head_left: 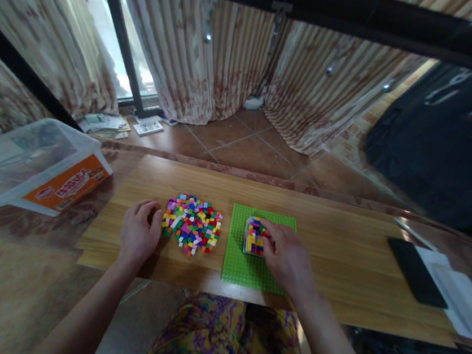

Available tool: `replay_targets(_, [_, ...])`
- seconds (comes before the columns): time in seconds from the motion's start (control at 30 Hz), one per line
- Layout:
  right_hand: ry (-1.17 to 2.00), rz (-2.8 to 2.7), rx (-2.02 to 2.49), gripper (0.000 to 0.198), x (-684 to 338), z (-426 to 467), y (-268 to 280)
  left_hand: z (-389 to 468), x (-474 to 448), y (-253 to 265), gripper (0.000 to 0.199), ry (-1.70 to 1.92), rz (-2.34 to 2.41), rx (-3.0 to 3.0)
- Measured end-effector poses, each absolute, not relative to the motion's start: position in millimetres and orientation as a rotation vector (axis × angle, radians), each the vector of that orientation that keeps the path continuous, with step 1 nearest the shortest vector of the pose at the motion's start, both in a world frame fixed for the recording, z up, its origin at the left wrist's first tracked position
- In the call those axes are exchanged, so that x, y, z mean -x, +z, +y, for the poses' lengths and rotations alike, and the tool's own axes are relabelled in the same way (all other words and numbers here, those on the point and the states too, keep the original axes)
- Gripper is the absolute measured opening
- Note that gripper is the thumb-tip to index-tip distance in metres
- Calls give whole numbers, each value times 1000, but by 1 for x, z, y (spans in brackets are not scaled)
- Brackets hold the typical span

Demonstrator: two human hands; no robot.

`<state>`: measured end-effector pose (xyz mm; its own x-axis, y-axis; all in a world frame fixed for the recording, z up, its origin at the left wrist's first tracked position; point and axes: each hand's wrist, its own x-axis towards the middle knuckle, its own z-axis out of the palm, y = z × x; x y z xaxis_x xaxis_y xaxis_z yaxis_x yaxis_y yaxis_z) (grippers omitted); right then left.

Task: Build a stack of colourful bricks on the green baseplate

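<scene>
Loose bricks (191, 226) lie beside the curled left hand (141, 233), likely for easy reach. The right hand (289, 257), fingers narrow, meets the block (253, 240) on the plate (234, 268), which likely steadies it; whether either hand grips anything cannot be told.

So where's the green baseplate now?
In the head view, the green baseplate lies on the wooden table, right of the loose brick pile, partly beneath the right hand.
</scene>
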<state>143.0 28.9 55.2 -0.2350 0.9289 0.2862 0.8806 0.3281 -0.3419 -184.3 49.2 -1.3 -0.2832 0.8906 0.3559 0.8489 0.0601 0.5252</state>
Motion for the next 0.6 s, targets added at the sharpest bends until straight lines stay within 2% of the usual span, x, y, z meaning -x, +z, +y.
replay_targets(0.33, [168, -2172, 1515, 38, -143, 35, 49, 49, 184, 0, 34, 1005, 2238, -1852])
replay_targets(0.6, [221, -2088, 1516, 29, -148, 33, 50, 48, 183, -1, 30, 1024, 2230, -1850])
